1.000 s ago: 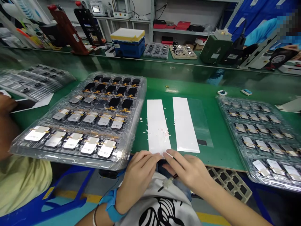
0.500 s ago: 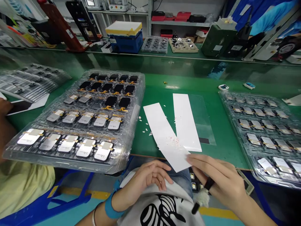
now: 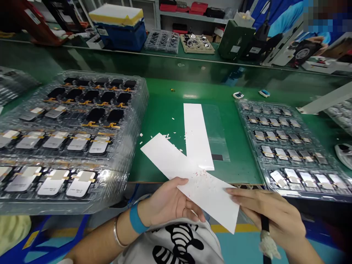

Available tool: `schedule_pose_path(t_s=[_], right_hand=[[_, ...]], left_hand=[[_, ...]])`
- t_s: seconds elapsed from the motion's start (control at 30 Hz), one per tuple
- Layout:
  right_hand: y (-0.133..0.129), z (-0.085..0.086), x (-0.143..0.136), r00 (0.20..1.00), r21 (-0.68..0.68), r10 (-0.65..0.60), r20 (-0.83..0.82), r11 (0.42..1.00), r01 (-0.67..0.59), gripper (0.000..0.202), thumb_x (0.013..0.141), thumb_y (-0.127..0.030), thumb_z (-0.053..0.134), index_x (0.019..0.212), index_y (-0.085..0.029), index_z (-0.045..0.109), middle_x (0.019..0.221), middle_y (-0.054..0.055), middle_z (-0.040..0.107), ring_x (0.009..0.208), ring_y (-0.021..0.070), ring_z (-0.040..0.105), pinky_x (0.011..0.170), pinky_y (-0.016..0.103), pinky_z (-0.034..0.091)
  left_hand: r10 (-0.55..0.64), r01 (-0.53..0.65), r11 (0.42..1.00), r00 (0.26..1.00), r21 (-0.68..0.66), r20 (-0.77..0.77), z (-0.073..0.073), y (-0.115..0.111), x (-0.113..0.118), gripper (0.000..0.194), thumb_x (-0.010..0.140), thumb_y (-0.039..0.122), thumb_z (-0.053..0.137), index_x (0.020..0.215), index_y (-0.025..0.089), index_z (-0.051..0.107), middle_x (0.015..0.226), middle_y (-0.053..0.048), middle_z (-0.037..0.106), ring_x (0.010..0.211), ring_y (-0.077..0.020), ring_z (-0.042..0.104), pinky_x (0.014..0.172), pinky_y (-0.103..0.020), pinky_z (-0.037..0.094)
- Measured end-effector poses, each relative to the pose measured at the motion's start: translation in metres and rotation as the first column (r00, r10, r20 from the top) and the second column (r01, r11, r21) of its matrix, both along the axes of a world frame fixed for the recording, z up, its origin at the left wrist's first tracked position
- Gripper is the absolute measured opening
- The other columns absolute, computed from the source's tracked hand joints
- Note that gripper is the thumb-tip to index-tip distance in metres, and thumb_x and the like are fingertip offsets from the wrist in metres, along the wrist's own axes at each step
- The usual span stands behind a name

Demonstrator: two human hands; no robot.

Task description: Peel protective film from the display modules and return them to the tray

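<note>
A long white paper strip [image 3: 173, 161], with small white and reddish scraps on its middle, slants across the front edge of the green table. My right hand [image 3: 264, 205] pinches its right end and also has a black-handled tool with a fluffy pale tip [image 3: 268, 245] in its fingers. Palm up under the strip's lower edge is my left hand [image 3: 176, 201], fingers loosely curled and apart, the thumb touching the paper's edge. A second white strip [image 3: 198, 135] lies on the table behind, on a clear plastic sheet [image 3: 220, 132]. Small scraps lie around both strips.
Stacked clear trays [image 3: 110, 176] of small screens fill the left side. Another tray [image 3: 261, 165] of similar parts sits at the right. Two small devices [image 3: 238, 95] lie behind it. On the rear ledge are a blue box [image 3: 123, 35] and part trays. A person is at the back right.
The held strip has turned flatter and shifted right and toward me, over the table's edge. My left hand has turned palm up and moved to the strip. The view has shifted right.
</note>
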State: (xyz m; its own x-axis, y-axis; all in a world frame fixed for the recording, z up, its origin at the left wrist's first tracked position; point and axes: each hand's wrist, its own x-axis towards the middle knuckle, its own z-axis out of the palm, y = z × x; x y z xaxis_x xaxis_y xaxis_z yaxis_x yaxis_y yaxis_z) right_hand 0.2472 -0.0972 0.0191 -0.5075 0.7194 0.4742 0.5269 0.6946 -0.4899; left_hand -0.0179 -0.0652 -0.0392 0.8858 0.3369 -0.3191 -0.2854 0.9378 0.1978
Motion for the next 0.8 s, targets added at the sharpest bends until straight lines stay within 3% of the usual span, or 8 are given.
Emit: schedule_pose_path(t_s=[0.1, 0.23, 0.3, 0.37, 0.43, 0.57, 0.7, 0.8], right_hand=[[0.003, -0.002, 0.011, 1.000, -0.047, -0.011, -0.021, 0.999, 0.010, 0.033, 0.090, -0.002, 0.057, 0.113, -0.023, 0.067, 0.109, 0.005, 0.073, 0.094, 0.0195, 0.073, 0.075, 0.026, 0.064], [0.005, -0.003, 0.023, 0.998, -0.146, -0.033, 0.057, 0.988, 0.041, 0.035, 0.092, -0.005, 0.054, 0.120, -0.024, 0.065, 0.122, 0.007, 0.068, 0.104, 0.0200, 0.071, 0.083, 0.026, 0.063], [0.003, -0.003, 0.026, 0.990, -0.139, -0.108, 0.087, 0.983, 0.119, 0.036, 0.092, -0.008, 0.057, 0.124, -0.024, 0.063, 0.124, 0.008, 0.066, 0.107, 0.0217, 0.069, 0.085, 0.029, 0.063], [0.001, -0.003, 0.027, 0.972, -0.126, -0.228, 0.060, 0.964, 0.233, 0.033, 0.092, -0.013, 0.059, 0.122, -0.025, 0.063, 0.113, 0.008, 0.069, 0.089, 0.0201, 0.072, 0.070, 0.028, 0.063], [0.000, -0.003, 0.027, 0.938, -0.153, -0.347, 0.000, 0.927, 0.343, 0.026, 0.092, -0.018, 0.060, 0.116, -0.027, 0.065, 0.099, 0.006, 0.069, 0.059, 0.0146, 0.064, 0.047, 0.024, 0.054], [0.012, -0.005, 0.021, 0.859, -0.208, -0.508, -0.056, 0.848, 0.488, 0.015, 0.091, -0.025, 0.063, 0.105, -0.027, 0.067, 0.075, 0.001, 0.066, 0.036, 0.0092, 0.043, 0.033, 0.024, 0.035], [0.034, -0.009, 0.010, 0.843, -0.270, -0.535, -0.063, 0.822, 0.501, 0.015, 0.092, -0.032, 0.062, 0.101, -0.023, 0.068, 0.086, 0.006, 0.070, 0.051, 0.0140, 0.062, 0.035, 0.021, 0.034], [0.047, -0.011, 0.001, 0.844, -0.276, -0.528, -0.090, 0.828, 0.489, 0.017, 0.092, -0.035, 0.062, 0.098, -0.021, 0.069, 0.088, 0.006, 0.070, 0.058, 0.0149, 0.066, 0.036, 0.019, 0.033]], left_hand=[[-0.052, 0.053, 0.998, 0.998, 0.021, -0.034, 0.001, 0.001, 0.010, 0.052, 0.091, 0.043, 0.041, 0.108, 0.001, 0.066, 0.073, -0.013, 0.073, 0.070, -0.0204, 0.071, 0.068, -0.027, 0.047], [0.065, -0.035, 0.984, 0.984, 0.175, -0.167, 0.006, -0.001, 0.021, 0.043, 0.092, 0.040, 0.045, 0.103, 0.005, 0.068, 0.073, -0.012, 0.073, 0.067, -0.0200, 0.070, 0.064, -0.027, 0.048], [0.127, -0.054, 0.963, 0.954, 0.263, -0.270, 0.012, -0.003, 0.022, 0.041, 0.093, 0.042, 0.048, 0.090, 0.007, 0.069, 0.070, -0.012, 0.073, 0.065, -0.0204, 0.068, 0.066, -0.031, 0.050], [0.165, -0.025, 0.934, 0.916, 0.357, -0.366, 0.022, -0.005, 0.021, 0.046, 0.093, 0.046, 0.049, 0.073, 0.010, 0.069, 0.068, -0.011, 0.071, 0.066, -0.0208, 0.067, 0.074, -0.034, 0.052], [0.160, 0.057, 0.897, 0.884, 0.439, -0.440, 0.036, -0.009, 0.016, 0.053, 0.094, 0.050, 0.047, 0.064, 0.012, 0.068, 0.072, -0.011, 0.072, 0.073, -0.0216, 0.067, 0.084, -0.035, 0.051], [0.149, 0.154, 0.838, 0.859, 0.524, -0.490, 0.064, -0.024, 0.005, 0.051, 0.094, 0.053, 0.045, 0.079, 0.012, 0.072, 0.079, -0.009, 0.073, 0.077, -0.0214, 0.067, 0.086, -0.034, 0.053], [0.112, 0.176, 0.845, 0.865, 0.505, -0.489, 0.079, -0.049, -0.003, 0.056, 0.098, 0.052, 0.036, 0.086, 0.013, 0.074, 0.078, -0.008, 0.074, 0.076, -0.0209, 0.068, 0.085, -0.034, 0.055], [0.149, 0.179, 0.837, 0.836, 0.518, -0.529, 0.084, -0.065, -0.005, 0.054, 0.099, 0.052, 0.039, 0.082, 0.016, 0.075, 0.083, -0.008, 0.075, 0.081, -0.0210, 0.069, 0.090, -0.033, 0.054]])
